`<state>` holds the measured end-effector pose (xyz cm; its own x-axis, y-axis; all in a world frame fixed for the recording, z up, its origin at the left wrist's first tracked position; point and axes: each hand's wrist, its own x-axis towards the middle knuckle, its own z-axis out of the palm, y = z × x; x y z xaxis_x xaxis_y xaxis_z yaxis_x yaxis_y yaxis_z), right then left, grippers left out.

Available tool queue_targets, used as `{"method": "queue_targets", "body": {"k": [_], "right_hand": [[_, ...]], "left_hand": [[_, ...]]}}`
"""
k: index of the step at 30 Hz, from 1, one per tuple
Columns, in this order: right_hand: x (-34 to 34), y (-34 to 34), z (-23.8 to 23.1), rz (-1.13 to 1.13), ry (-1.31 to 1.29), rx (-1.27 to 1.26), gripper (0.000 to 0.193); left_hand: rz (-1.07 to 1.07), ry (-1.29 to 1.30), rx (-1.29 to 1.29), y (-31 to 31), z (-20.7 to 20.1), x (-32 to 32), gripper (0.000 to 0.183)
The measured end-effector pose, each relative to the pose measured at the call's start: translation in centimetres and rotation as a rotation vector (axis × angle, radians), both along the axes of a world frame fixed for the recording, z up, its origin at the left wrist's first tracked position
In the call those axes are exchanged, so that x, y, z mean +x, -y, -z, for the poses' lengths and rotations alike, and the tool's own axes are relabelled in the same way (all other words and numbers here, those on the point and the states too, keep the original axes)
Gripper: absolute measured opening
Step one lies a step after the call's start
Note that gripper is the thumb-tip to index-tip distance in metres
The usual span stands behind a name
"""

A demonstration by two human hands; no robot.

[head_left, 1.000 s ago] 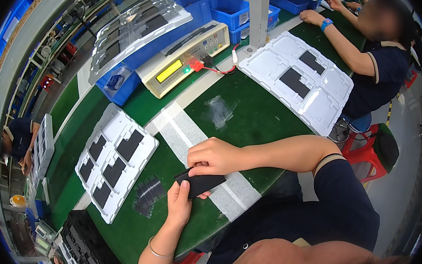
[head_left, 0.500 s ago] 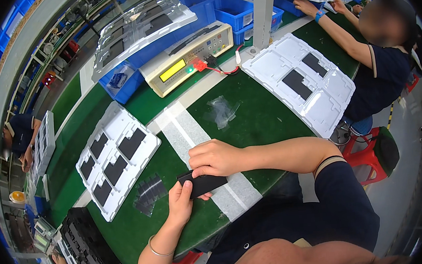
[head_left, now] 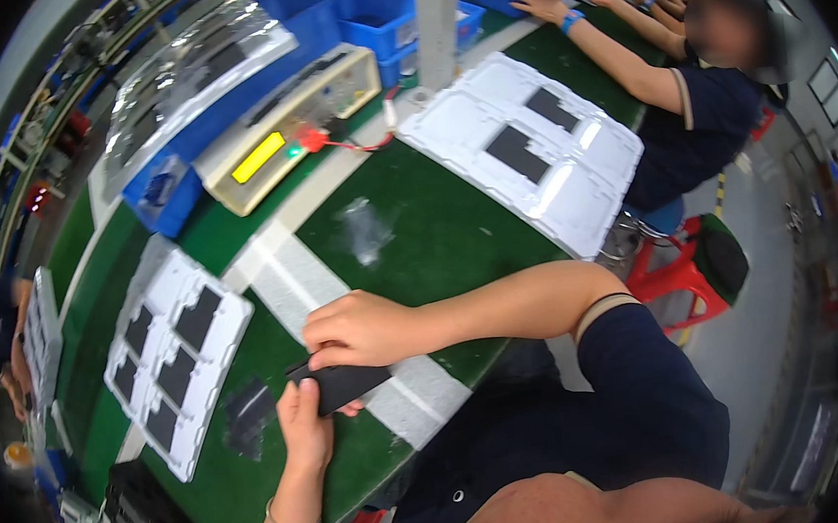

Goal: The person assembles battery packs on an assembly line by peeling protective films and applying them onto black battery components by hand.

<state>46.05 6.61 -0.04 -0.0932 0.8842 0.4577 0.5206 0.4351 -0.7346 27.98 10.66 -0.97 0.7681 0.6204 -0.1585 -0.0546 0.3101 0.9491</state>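
Slab (head_left: 354,385), flat, black, oblong, in the grip of left fingers (head_left: 308,401) and right fingers (head_left: 331,356).

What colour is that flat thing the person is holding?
The flat thing is black; the head view shows it best.

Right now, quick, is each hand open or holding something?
Left hand: closed, holding the flat black piece.
Right hand: closed, fingers curled at its upper edge; exact grip hidden.

flat black rectangular piece (head_left: 352,386), slanted, held in left hand (head_left: 304,423) and right hand (head_left: 363,328)
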Motion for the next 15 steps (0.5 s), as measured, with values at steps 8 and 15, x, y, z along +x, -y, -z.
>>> {"method": "queue_targets", "body": {"k": [8,15], "right_hand": [[0.2,-0.02,-0.23,-0.023,-0.186,-0.098,0.012],[0.16,0.16,-0.22,-0.066,-0.247,-0.053,0.006]], "left_hand": [[-0.031,-0.01,0.0,0.14,-0.02,0.35,0.036],[-0.044,-0.02,0.008,0.39,0.11,0.23,0.036]]}}
